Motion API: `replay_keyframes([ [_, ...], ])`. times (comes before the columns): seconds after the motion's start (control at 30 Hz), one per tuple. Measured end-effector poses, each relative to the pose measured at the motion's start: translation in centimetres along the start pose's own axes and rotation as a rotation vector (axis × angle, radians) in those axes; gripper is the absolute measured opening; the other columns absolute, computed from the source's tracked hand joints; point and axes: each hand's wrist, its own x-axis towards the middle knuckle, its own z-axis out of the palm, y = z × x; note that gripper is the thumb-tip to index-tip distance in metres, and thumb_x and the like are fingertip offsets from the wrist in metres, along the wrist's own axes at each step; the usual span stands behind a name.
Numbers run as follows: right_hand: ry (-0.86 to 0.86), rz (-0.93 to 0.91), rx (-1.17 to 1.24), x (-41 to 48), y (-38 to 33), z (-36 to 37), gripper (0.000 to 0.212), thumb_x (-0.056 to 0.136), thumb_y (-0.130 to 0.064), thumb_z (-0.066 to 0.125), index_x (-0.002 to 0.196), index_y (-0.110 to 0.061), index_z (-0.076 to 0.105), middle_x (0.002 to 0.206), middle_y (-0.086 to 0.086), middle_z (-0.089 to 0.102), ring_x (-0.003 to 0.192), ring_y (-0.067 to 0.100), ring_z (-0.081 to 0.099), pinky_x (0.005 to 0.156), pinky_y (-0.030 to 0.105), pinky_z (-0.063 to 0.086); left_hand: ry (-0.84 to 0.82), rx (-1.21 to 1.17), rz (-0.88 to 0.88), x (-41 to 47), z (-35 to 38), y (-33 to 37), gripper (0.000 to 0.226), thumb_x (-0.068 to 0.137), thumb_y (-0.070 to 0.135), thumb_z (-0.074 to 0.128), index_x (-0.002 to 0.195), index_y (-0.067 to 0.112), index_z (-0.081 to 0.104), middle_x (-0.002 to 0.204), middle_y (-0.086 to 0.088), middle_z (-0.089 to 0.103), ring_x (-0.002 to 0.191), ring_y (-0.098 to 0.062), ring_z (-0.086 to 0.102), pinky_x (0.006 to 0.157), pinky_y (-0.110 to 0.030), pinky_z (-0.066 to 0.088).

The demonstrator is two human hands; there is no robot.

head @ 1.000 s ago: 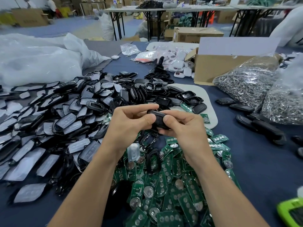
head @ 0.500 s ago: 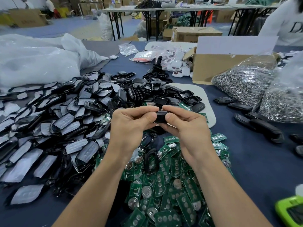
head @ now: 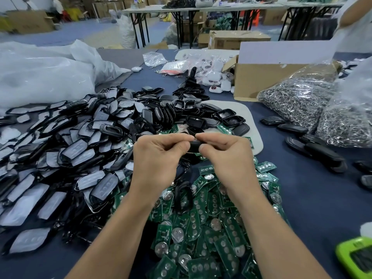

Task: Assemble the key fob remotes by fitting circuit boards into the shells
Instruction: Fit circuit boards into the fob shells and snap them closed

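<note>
Two-handed pinch on one small black plastic key fob shell [head: 193,146], held in the air at mid-scene, just above the far edge of a heap of green circuit boards [head: 201,234]; left hand [head: 159,158] on the shell's left end, thumb and forefinger pressed onto it, other fingers curled under; right hand [head: 227,156] on the right end in the same way; forefinger tips nearly meeting over the top; most of the shell hidden by fingers, contents not discernible.

Near centre: boards heaped loosely, each with round silver coin cell and row of round contacts; one black loop-shaped frame [head: 182,198] lying on the heap between the wrists.

Left: broad sprawl of black shell fronts with grey rubber button pads [head: 80,156], overlapping, running off the left edge.

Far of the hands: open black shell halves [head: 223,115], some resting on a white rounded mat [head: 251,125].

Right: row of closed black fobs [head: 314,146] on dark blue tablecloth [head: 322,198]; beyond them, clear bags of silvery metal key rings [head: 298,97]; brown cardboard box [head: 259,81], flap up, far right of centre.

Far left: crumpled white plastic sacks [head: 40,73].

Near right corner: lime-green device [head: 356,258], cut off by the frame edge.
</note>
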Motion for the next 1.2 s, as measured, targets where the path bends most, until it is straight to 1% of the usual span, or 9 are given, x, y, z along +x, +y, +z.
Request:
replay_keyframes([
  [0.1, -0.045, -0.052, -0.208, -0.4, -0.2, 0.6, 0.034, 0.089, -0.007, 0.075, 0.106, -0.036, 0.081, 0.094, -0.017, 0.08, 0.089, -0.002, 0.073, 0.087, 0.026, 0.06, -0.014, 0.121, 0.053, 0.4, -0.4, -0.6, 0.046, 0.088, 0.0, 0.079, 0.085, 0.045, 0.083, 0.076, 0.005, 0.08, 0.072, -0.035, 0.075, 0.07, -0.053, 0.062],
  [0.23, 0.014, -0.055, -0.082, -0.6, -0.5, 0.3, 0.027, 0.082, -0.005, 0.083, 0.095, -0.029, 0.082, 0.084, -0.018, 0.079, 0.079, -0.002, 0.075, 0.08, 0.025, 0.063, -0.002, -0.007, -0.047, 0.4, -0.1, -0.7, 0.025, 0.086, 0.011, 0.082, 0.095, 0.034, 0.084, 0.091, 0.008, 0.082, 0.087, -0.016, 0.079, 0.084, -0.036, 0.065],
  [0.47, -0.019, 0.049, 0.001, -0.4, -0.5, 0.0, 0.025, 0.081, -0.006, 0.085, 0.097, -0.025, 0.083, 0.088, -0.009, 0.081, 0.085, 0.008, 0.078, 0.086, 0.039, 0.064, -0.007, -0.083, -0.057, 0.5, -0.2, -0.8, 0.018, 0.087, 0.003, 0.081, 0.085, 0.021, 0.084, 0.082, 0.001, 0.081, 0.079, -0.016, 0.079, 0.072, -0.025, 0.063],
  [0.6, -0.124, 0.021, -0.123, -0.4, -0.6, 0.1, 0.028, 0.088, -0.012, 0.08, 0.103, -0.035, 0.081, 0.089, -0.017, 0.08, 0.086, 0.002, 0.076, 0.087, 0.035, 0.063, -0.046, -0.096, -0.039, 0.7, -0.4, -0.8, 0.015, 0.086, -0.001, 0.08, 0.089, 0.013, 0.083, 0.082, -0.003, 0.081, 0.079, -0.018, 0.079, 0.072, -0.022, 0.06],
  [0.77, -0.008, -0.092, -0.224, -0.4, -0.3, 0.3, 0.022, 0.086, -0.016, 0.083, 0.1, -0.033, 0.081, 0.075, -0.026, 0.074, 0.077, -0.001, 0.075, 0.081, 0.03, 0.063, -0.035, -0.199, -0.108, 0.7, -0.3, -0.5, 0.015, 0.091, 0.003, 0.076, 0.097, 0.016, 0.082, 0.091, -0.004, 0.082, 0.088, -0.017, 0.079, 0.075, -0.024, 0.062],
  [0.87, -0.004, 0.061, 0.049, -0.3, -0.3, 0.5, 0.017, 0.091, -0.01, 0.076, 0.096, -0.024, 0.085, 0.082, -0.004, 0.08, 0.077, 0.016, 0.077, 0.078, 0.038, 0.064, -0.057, -0.316, -0.231, 0.9, -0.1, -0.4, 0.018, 0.093, 0.011, 0.074, 0.107, 0.021, 0.081, 0.099, -0.007, 0.08, 0.096, -0.02, 0.078, 0.079, -0.028, 0.063],
  [0.97, -0.055, 0.277, 0.401, -0.5, -0.7, 0.6, 0.022, 0.095, -0.005, 0.069, 0.081, -0.014, 0.083, 0.082, 0.011, 0.079, 0.073, 0.023, 0.076, 0.07, 0.033, 0.064, -0.177, -0.302, -0.242, 0.7, 0.2, -0.5, 0.016, 0.092, 0.018, 0.076, 0.105, 0.023, 0.083, 0.105, -0.011, 0.08, 0.1, -0.025, 0.076, 0.085, -0.035, 0.063],
  [1.07, -0.12, 0.363, 0.511, -0.9, -0.9, 1.2, 0.021, 0.098, -0.006, 0.066, 0.084, -0.009, 0.082, 0.085, 0.014, 0.079, 0.077, 0.023, 0.077, 0.07, 0.03, 0.064, -0.157, -0.257, -0.216, 0.4, 0.8, -0.7, 0.014, 0.09, 0.029, 0.072, 0.096, 0.024, 0.084, 0.103, -0.015, 0.08, 0.097, -0.033, 0.075, 0.093, -0.049, 0.062],
  [1.2, -0.148, 0.367, 0.532, -1.0, -1.0, 1.8, 0.019, 0.099, -0.004, 0.064, 0.088, -0.008, 0.08, 0.083, 0.013, 0.079, 0.075, 0.02, 0.077, 0.068, 0.028, 0.063, -0.069, -0.294, -0.22, 0.3, 1.0, -0.8, 0.021, 0.101, 0.026, 0.066, 0.093, 0.021, 0.084, 0.098, -0.018, 0.079, 0.086, -0.028, 0.075, 0.082, -0.039, 0.064],
])
